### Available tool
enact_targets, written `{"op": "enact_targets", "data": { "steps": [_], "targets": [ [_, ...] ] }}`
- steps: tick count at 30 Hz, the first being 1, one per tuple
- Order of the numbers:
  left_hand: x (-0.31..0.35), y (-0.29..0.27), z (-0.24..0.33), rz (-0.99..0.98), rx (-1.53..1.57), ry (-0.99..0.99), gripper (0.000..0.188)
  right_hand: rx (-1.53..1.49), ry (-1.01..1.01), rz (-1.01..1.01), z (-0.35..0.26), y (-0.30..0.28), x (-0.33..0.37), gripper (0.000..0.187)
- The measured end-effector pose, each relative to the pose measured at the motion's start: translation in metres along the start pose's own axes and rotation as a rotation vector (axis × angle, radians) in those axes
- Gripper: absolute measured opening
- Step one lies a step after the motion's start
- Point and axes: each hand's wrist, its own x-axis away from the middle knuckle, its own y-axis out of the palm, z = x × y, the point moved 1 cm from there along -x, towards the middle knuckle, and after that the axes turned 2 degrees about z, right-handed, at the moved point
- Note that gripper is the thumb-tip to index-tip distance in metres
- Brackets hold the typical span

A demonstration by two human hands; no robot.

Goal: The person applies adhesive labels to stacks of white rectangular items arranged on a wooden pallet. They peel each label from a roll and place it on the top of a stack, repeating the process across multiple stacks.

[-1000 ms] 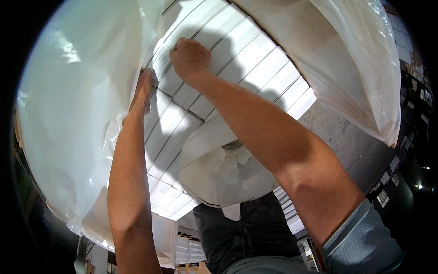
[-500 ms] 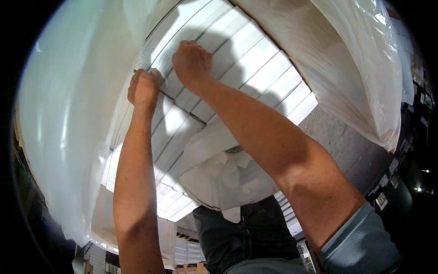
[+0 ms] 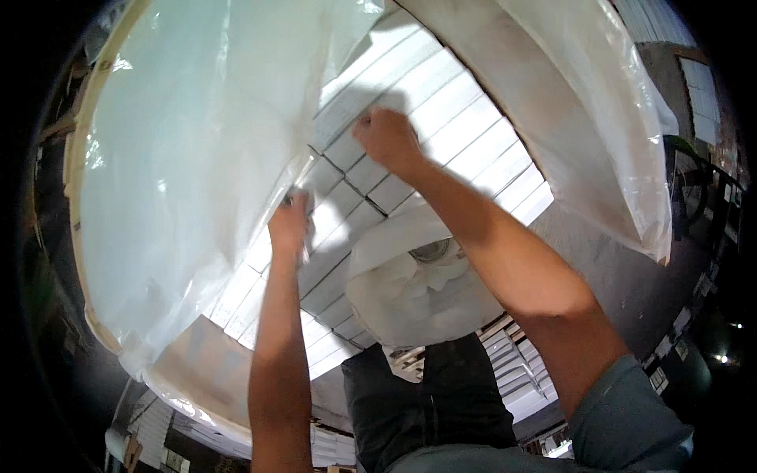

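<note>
One left hand curled at the edge of one left plastic sheet, grip unclear, one right hand clenched over ten-plus white boxes, one right plastic sheet beside them, left sheet now farther across boxes, left hand nearer body

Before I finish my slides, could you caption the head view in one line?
Left hand gripping the edge of a translucent plastic sheet, curled right hand above rows of white boxes.

translucent plastic sheet, partly covering white boxes, packed in tight rows
</note>
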Motion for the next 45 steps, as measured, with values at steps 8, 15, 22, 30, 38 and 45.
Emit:
{"op": "enact_targets", "data": {
  "steps": [8, 15, 22, 30, 38, 45],
  "targets": [
    [0.196, -0.047, -0.039, -0.325, 1.180, -0.302, 0.039, -0.199, -0.437, -0.383, -0.054, -0.003, 0.222, 0.029],
    [0.302, -0.051, -0.087, -0.486, 1.138, -0.225, 0.052, -0.433, -0.216, -0.656, -0.071, -0.020, 0.329, 0.030],
    [0.400, -0.083, -0.068, -0.664, 1.432, -0.164, 0.047, -0.312, -0.307, -0.605, -0.088, -0.047, 0.401, 0.027],
    [0.457, -0.108, -0.065, -0.491, 1.334, -0.096, 0.046, -0.082, -0.503, -0.337, -0.141, -0.087, 0.465, 0.024],
    [0.489, -0.137, -0.056, -0.486, 1.318, 0.167, 0.044, -0.430, -0.401, -0.026, -0.151, -0.088, 0.486, 0.021],
    [0.471, -0.122, -0.078, -0.521, 1.338, 0.184, 0.040, -0.659, -0.257, -0.191, -0.144, -0.109, 0.476, 0.027]
  ]
}}
